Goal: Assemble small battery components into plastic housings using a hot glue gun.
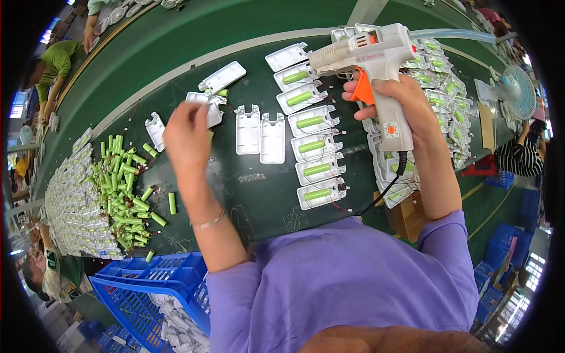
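My right hand point(415, 106) is wrapped round the handle of a white hot glue gun point(395, 120). Its orange trigger point(362, 88) sits by my fingers, and the nozzle end points left over the table. My left hand point(187, 138) is slightly blurred, its fingers pinched together beside a white plastic casing point(215, 115); what they hold, if anything, is hidden. A green cylindrical battery point(223, 93) peeks out near that casing. Right of the left hand lie two upright white casings point(248, 130) side by side. Farther right, a column of casings point(309, 122) each carries a green battery with thin wires.
Loose green batteries point(126, 182) are heaped at left against stacked white parts point(73, 194). More filled casings point(438, 97) cover the table's right side. A black cord point(388, 187) trails from the gun. A blue crate point(176, 276) stands below the front edge; a fan point(517, 91) is at right.
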The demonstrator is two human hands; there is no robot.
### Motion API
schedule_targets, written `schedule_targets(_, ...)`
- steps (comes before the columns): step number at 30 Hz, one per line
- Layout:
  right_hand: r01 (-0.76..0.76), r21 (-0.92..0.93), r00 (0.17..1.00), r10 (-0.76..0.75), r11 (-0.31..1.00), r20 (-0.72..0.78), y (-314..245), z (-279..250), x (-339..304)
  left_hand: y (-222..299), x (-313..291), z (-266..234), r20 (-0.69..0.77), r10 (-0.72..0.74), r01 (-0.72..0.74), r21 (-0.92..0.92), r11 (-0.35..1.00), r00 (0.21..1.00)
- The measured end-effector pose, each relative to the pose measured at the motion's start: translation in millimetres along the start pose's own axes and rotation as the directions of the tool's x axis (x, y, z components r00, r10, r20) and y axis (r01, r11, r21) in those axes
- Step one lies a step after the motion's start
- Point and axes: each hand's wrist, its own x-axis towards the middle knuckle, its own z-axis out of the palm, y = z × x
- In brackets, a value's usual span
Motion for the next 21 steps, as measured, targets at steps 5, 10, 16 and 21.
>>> schedule_targets(5,-0.009,-0.045,1.0,0.011,0.999,0.03,-3,13,4,-41,-43,-27,0.181,-0.23,0.163,0.324,0.932,0.956)
schedule_targets(10,-0.012,-0.054,0.998,0.015,0.998,0.063,-3,14,-1,-38,-73,-35,0.305,-0.16,0.094,0.22,0.971,0.939)
schedule_targets(16,-0.003,-0.045,0.999,0.005,0.999,0.045,-4,17,0,-44,-96,-49,0.287,0.041,-0.1,0.195,0.976,0.957)
schedule_targets(21,-0.002,-0.066,1.0,0.003,0.998,0.027,-9,20,-1,-32,-105,-37,-0.006,-0.064,0.064,0.125,0.99,0.998)
